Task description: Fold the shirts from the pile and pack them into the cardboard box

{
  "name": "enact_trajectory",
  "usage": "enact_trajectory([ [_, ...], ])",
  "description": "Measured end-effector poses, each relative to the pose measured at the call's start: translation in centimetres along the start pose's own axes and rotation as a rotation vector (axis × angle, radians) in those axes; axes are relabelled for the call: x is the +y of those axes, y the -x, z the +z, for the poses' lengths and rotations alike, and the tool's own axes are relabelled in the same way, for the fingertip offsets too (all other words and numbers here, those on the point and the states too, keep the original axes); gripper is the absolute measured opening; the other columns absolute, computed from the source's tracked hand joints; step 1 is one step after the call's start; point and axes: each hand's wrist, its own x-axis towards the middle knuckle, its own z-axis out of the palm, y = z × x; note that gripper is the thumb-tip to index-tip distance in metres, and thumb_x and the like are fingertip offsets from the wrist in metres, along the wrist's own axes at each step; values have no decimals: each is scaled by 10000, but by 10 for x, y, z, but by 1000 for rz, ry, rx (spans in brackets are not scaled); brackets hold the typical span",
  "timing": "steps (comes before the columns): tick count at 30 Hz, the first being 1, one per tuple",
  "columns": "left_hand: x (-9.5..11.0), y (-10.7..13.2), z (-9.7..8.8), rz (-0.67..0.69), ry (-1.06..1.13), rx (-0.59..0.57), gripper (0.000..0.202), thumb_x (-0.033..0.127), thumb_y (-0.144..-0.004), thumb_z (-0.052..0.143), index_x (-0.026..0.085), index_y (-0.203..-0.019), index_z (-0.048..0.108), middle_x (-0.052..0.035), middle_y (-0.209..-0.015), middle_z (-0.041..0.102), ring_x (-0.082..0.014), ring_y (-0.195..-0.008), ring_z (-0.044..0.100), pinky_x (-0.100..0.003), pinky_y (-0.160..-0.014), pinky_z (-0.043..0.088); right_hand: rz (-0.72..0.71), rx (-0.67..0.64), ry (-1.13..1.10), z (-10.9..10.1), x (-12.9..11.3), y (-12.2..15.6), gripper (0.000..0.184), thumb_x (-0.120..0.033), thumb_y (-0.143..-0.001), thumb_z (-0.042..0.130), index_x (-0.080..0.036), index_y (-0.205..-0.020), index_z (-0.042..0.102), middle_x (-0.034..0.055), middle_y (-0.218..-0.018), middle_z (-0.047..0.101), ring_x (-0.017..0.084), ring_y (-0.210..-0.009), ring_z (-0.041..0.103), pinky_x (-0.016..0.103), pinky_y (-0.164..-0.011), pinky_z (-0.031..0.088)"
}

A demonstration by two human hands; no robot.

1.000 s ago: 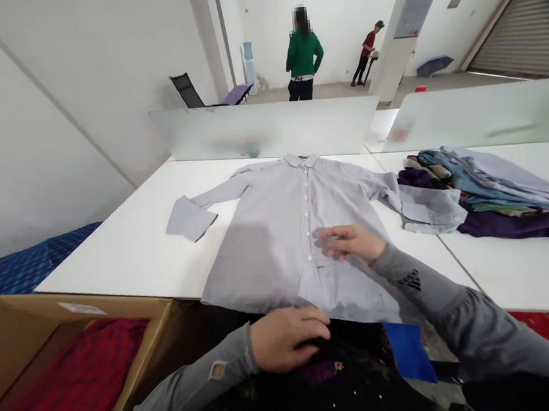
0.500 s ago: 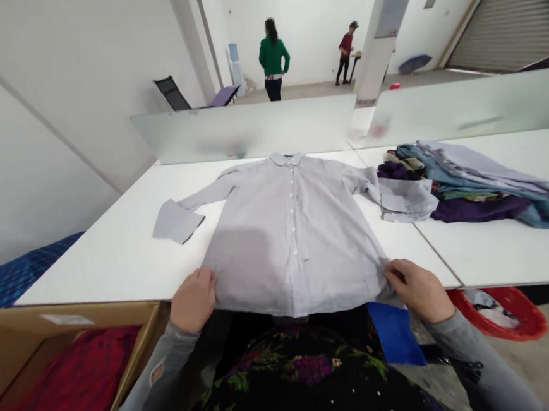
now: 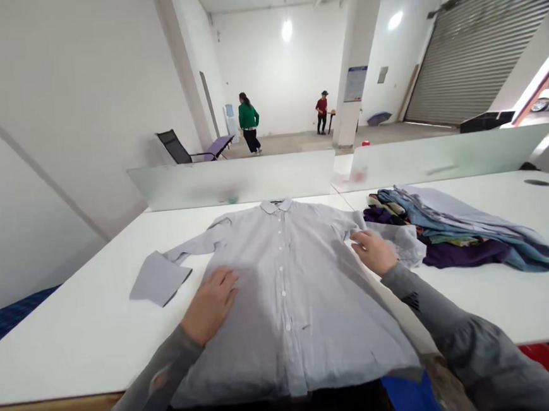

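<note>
A light grey button-up shirt (image 3: 257, 295) lies front side up on the white table (image 3: 89, 334). Its collar points away from me and its hem hangs at the near edge. The sleeve on the left ends in a wide cuff (image 3: 159, 278) spread on the tabletop. My left hand (image 3: 211, 305) is over the shirt's left side, fingers stretched out and holding nothing. My right hand (image 3: 373, 251) is by the right side seam below the sleeve, fingers apart and slightly bent. Whether its fingertips touch the cloth I cannot tell.
Folded clothes (image 3: 457, 226) in purple, blue and grey are piled on the right, against the right sleeve's cuff. A frosted divider (image 3: 234, 180) runs along the table's back. A cardboard box (image 3: 48, 410) stands at the near left. Two people are in the room beyond.
Both hands have let go of the shirt's lower corners and moved up along its sides, the right one farther. The view has tilted upward. The person in green has turned and moved left.
</note>
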Motion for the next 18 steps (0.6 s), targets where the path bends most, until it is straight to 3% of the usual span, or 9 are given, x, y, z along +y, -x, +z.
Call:
enact_trajectory([
  [3,-24,-72,39,5,-26,73,376,283,-965,388,185,-1300,527,-119,-1426,471,-288,-1384,339,-476,-1097,353,5,-45,95,34,-10,-58,427,-285,-901,457,-157,-1289,581,142,-1398,492,259,-1217,510,355,-1002,408],
  [5,-44,-110,61,-63,-55,29,414,287,-968,376,175,-1344,508,-125,-1477,427,-292,-1408,306,-489,-1113,327,16,-93,140,56,-12,-81,495,-365,-901,494,-197,-1366,525,130,-1497,389,319,-1321,404,461,-1040,373],
  [7,-65,-136,77,-141,-67,-55,456,310,-976,355,190,-1403,460,-102,-1528,367,-279,-1434,259,-483,-1137,285,22,-147,169,76,-8,-91,512,-443,-900,500,-272,-1382,512,94,-1519,374,368,-1347,355,581,-1028,341],
  [9,-86,-151,88,-226,-64,-140,495,369,-977,350,228,-1447,414,-70,-1561,316,-290,-1445,232,-497,-1148,250,34,-193,224,91,2,-96,501,-493,-927,429,-336,-1399,484,56,-1519,387,377,-1361,325,650,-1031,289],
  [13,-118,-164,104,-396,-55,-216,586,545,-949,328,288,-1472,383,-69,-1564,309,-430,-1402,258,-650,-1087,225,31,-215,318,108,24,-104,528,-513,-959,304,-372,-1461,389,19,-1553,338,358,-1387,277,651,-1061,247],
  [18,-129,-171,111,-489,-35,-248,606,620,-930,271,378,-1482,332,-12,-1589,257,-452,-1415,198,-688,-1082,156,10,-211,330,114,38,-115,541,-533,-959,275,-376,-1467,374,11,-1561,325,359,-1385,277,662,-1053,253],
])
